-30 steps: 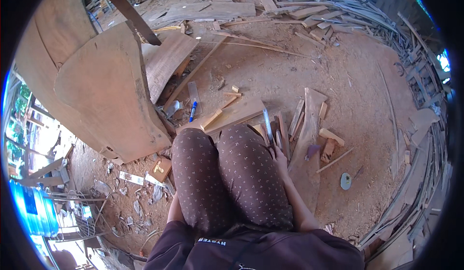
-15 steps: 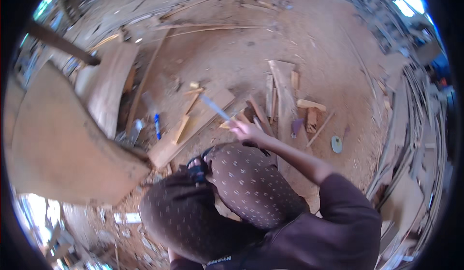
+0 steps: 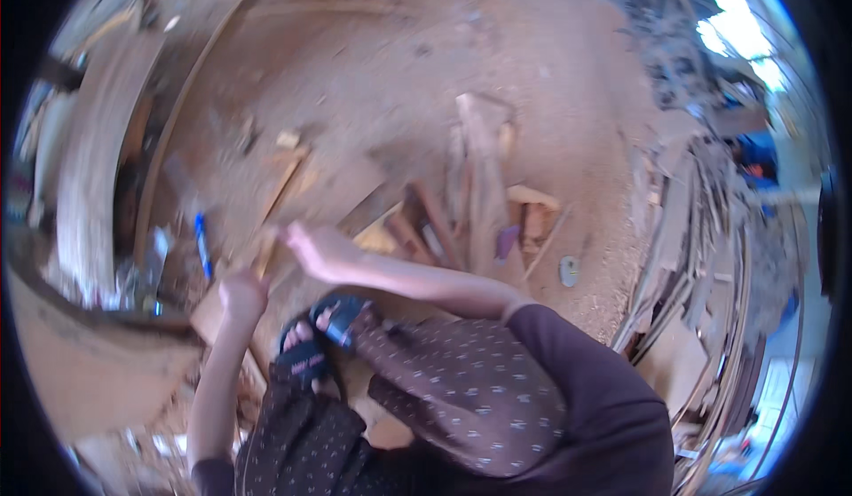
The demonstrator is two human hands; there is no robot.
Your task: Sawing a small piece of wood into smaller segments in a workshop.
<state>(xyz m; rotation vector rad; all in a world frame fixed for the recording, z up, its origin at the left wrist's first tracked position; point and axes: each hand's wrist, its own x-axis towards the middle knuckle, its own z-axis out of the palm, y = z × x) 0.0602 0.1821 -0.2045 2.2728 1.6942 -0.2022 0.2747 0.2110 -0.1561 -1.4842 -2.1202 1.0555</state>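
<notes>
My left hand is curled at the lower end of a narrow light-wood strip, over a pale plank; what its fingers hold is unclear. My right hand reaches across beside that strip, its fingers smeared by motion, so whether anything is in them cannot be told. A blue pen or marker lies left of my hands. Short wood offcuts lie to their right, near a long board. My sandaled feet are below my hands.
A large slab is at lower left and an upright plank behind it. Piles of thin scrap boards line the right side. A small wooden block and a pale round piece lie on the dirt floor.
I am bent lower, with my view shifted. My right hand has moved left with my arm extended; the long pale tool it held is indistinct now. My left hand has risen forward into view.
</notes>
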